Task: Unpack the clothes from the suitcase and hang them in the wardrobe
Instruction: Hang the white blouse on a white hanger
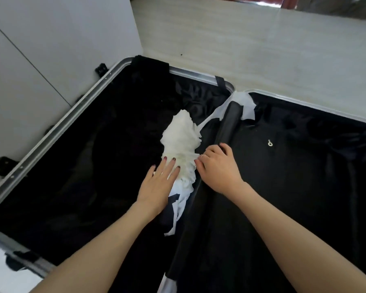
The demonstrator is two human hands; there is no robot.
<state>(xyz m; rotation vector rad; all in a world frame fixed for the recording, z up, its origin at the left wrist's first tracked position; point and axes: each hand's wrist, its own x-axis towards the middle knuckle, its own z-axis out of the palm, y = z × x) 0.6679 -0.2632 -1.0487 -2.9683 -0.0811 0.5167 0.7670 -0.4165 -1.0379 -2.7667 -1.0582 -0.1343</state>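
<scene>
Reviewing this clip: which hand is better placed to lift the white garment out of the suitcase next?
Probably the left hand: it lies flat on the white garment, fingers straight. The right hand is beside it, fingers curled at the black centre ridge.

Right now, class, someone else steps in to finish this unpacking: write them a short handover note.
Left hand: fingers straight, pressing flat on the white garment.
Right hand: fingers curled at the garment's edge, beside the black centre ridge; a firm grip cannot be confirmed.
The suitcase lies open on the floor; the white garment is bunched in its left half, with dark clothes beside it.
Done: suitcase opened.
Left: lift out each garment and hang it; no wardrobe interior or hangers are in view.
</scene>
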